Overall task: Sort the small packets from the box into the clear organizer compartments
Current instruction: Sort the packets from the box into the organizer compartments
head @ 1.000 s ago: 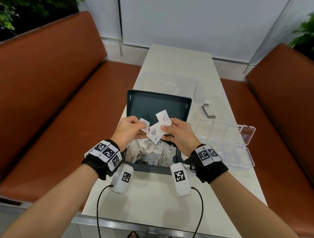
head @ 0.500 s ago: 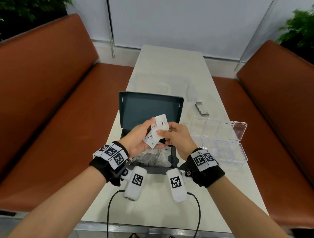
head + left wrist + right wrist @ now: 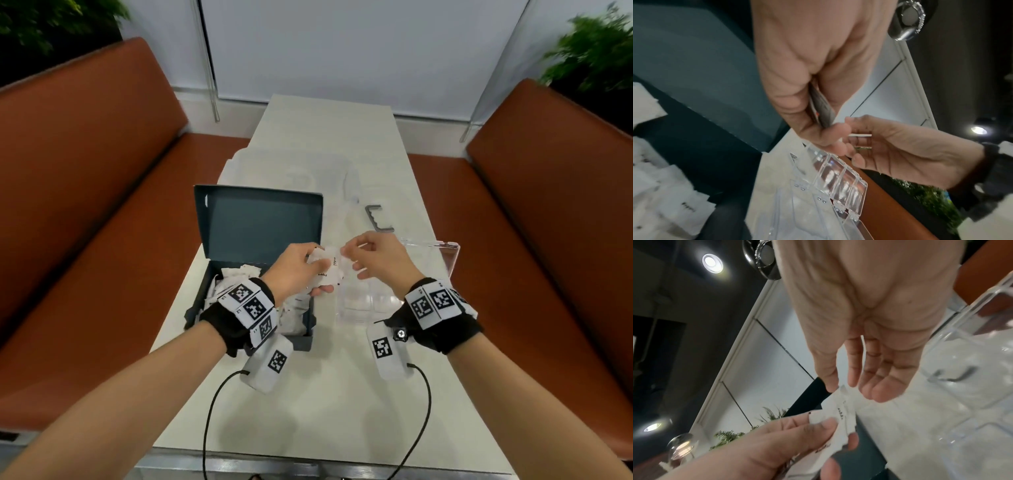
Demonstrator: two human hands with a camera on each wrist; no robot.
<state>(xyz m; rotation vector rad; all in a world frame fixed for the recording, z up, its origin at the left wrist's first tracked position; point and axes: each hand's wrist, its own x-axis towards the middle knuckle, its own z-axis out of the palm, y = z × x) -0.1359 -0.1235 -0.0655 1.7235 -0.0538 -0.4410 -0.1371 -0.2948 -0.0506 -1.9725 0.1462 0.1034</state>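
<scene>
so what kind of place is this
Probably a café or restaurant booth: brown padded benches flank a long white table, with plants behind and recessed ceiling lights overhead.

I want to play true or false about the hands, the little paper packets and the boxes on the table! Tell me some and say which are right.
1. The left hand holds a bunch of white packets. True.
2. The dark box has nothing in it. False: many white packets still lie inside.
3. The clear organizer sits on the table to the right of the dark box. True.
4. The dark box's lid is closed. False: the lid stands open at the back.
5. The right hand reaches into the dark box. False: its thumb and forefinger pinch the top of a packet that the left hand holds, above the gap between box and organizer.
</scene>
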